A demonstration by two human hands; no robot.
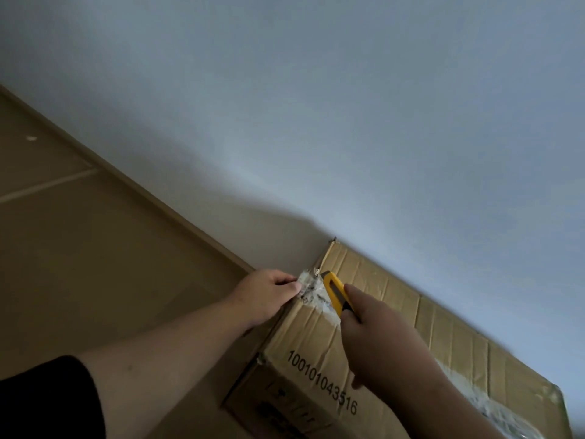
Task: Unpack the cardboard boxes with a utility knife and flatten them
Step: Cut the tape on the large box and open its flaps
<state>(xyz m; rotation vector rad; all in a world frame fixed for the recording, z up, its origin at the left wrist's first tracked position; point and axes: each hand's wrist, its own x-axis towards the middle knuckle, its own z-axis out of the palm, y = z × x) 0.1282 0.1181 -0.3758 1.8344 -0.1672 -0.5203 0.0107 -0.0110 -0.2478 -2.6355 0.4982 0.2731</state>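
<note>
A large brown cardboard box (449, 331) lies against the wall at lower right, with a printed number on its top. Clear packing tape (311, 288) runs over its far left edge. My left hand (269, 294) pinches a crumpled loose end of that tape at the box's edge. My right hand (380, 340) grips a yellow utility knife (335, 289), its tip at the tape near the box's corner. The blade itself is too small to make out.
A white wall (348, 122) fills the upper part of the view, right behind the box. Brown floor (79, 248) with a pale seam line and a baseboard stretches to the left. A small white scrap (31, 138) lies on the floor far left.
</note>
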